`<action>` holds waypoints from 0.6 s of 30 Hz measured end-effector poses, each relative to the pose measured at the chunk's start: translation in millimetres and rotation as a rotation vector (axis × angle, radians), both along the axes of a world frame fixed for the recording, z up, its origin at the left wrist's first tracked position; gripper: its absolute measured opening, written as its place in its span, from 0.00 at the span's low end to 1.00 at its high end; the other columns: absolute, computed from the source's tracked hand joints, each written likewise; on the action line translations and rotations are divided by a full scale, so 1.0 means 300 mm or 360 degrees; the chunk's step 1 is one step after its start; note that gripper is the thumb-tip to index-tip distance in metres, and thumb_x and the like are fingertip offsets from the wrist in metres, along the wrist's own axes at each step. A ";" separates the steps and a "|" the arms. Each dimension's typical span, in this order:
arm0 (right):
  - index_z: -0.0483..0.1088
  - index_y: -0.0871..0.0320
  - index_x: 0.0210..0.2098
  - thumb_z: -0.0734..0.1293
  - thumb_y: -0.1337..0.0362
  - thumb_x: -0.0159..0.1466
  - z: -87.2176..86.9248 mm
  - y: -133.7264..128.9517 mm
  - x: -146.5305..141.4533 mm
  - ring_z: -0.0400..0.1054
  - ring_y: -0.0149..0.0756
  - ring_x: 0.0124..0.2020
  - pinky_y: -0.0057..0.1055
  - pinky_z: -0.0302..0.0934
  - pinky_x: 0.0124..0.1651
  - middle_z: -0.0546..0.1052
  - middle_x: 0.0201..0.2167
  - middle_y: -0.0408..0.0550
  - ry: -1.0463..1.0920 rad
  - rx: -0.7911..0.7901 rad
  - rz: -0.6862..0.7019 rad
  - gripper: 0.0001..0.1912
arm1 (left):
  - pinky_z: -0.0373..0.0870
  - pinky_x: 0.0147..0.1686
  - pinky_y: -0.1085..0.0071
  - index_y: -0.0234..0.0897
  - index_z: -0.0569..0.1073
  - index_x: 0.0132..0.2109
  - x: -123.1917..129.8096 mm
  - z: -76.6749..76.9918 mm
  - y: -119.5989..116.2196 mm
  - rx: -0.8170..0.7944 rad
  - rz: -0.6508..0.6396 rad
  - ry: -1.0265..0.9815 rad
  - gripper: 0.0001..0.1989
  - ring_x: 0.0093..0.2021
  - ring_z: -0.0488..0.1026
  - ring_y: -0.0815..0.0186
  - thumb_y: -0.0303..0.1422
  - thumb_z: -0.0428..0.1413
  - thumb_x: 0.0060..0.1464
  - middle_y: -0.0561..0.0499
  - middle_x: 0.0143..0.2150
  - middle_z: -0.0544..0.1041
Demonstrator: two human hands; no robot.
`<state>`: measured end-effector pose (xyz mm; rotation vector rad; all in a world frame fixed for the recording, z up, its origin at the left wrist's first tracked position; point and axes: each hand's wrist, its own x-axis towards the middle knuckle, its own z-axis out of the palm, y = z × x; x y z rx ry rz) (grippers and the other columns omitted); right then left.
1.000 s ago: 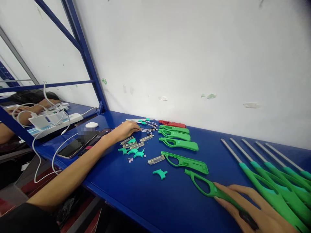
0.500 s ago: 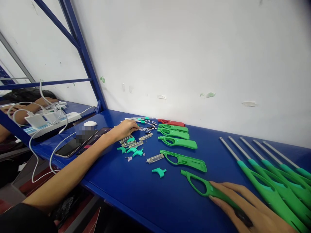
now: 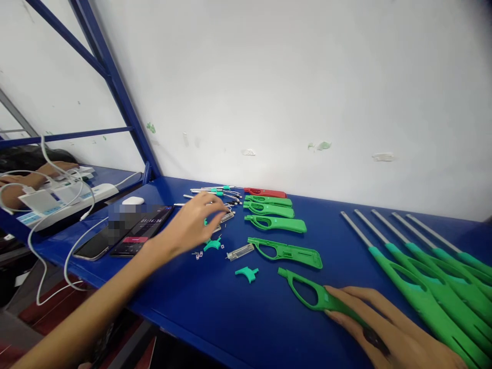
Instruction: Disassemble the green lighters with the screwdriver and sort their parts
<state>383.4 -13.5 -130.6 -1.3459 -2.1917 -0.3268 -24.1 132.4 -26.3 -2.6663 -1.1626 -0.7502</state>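
My right hand point(image 3: 378, 323) is closed around a green lighter casing point(image 3: 313, 297), its looped end pointing left above the table. Over the loose parts at the middle left hovers my left hand point(image 3: 198, 220), fingers curled together; whatever they pinch is too small to make out. Below that hand lie teal triggers point(image 3: 212, 244) and clear fuel tanks, partly hidden by it. Nearer the right hand are another clear tank point(image 3: 240, 251), a single teal trigger point(image 3: 246, 274) and an open green casing half point(image 3: 286, 252) with its inside facing up.
Several green casings point(image 3: 277, 224) and a red one point(image 3: 265, 192) line the wall side. Metal rods with wires point(image 3: 215, 193) lie behind my left hand. Long-nosed green lighters point(image 3: 411, 287) fill the right. Two phones point(image 3: 142, 230), cables and a power strip point(image 3: 103, 192) sit left, near another person's arm point(image 3: 34, 179).
My left hand has lifted from the wired rods and come nearer, over the tanks and triggers. My right hand keeps its hold on the casing. The view has shifted slightly.
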 end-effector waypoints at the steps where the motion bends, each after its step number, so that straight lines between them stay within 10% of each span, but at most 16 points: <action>1: 0.82 0.36 0.56 0.61 0.49 0.76 0.000 -0.002 0.003 0.84 0.35 0.38 0.19 0.68 0.22 0.86 0.50 0.42 -0.0013 -0.0024 0.0030 0.19 | 0.76 0.58 0.51 0.38 0.81 0.53 0.040 -0.002 -0.066 -0.0012 -0.0055 -0.0022 0.13 0.55 0.77 0.55 0.35 0.51 0.77 0.42 0.53 0.81; 6: 0.81 0.38 0.58 0.60 0.50 0.78 0.004 -0.004 0.004 0.84 0.32 0.38 0.15 0.70 0.25 0.85 0.51 0.41 -0.0022 -0.0024 0.0039 0.19 | 0.77 0.61 0.52 0.45 0.80 0.61 0.160 -0.049 -0.269 -0.0141 -0.0259 0.0035 0.14 0.62 0.77 0.53 0.40 0.56 0.76 0.43 0.62 0.79; 18: 0.82 0.44 0.55 0.56 0.52 0.81 0.069 -0.027 -0.064 0.85 0.30 0.38 0.13 0.71 0.27 0.86 0.52 0.40 -0.0133 0.0128 0.0080 0.23 | 0.80 0.58 0.52 0.44 0.83 0.58 0.058 -0.111 -0.215 -0.0135 -0.0234 0.0060 0.17 0.59 0.81 0.52 0.33 0.49 0.78 0.43 0.56 0.84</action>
